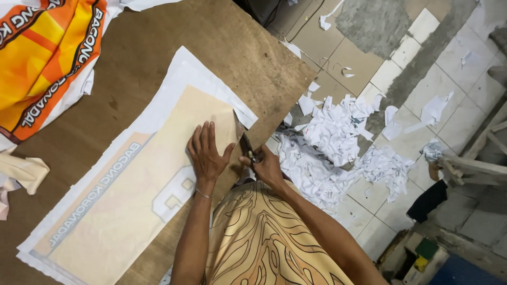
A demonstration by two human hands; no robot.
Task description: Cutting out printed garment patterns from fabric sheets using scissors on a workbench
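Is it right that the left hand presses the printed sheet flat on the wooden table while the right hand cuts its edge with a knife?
Not quite: the head view shows the right hand working scissors, not a knife. The left hand does press the printed sheet on the wooden table.

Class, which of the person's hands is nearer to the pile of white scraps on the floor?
Right. The right hand, holding scissors, sits at the table edge beside the scraps; the left hand lies flat on the sheet, farther away.
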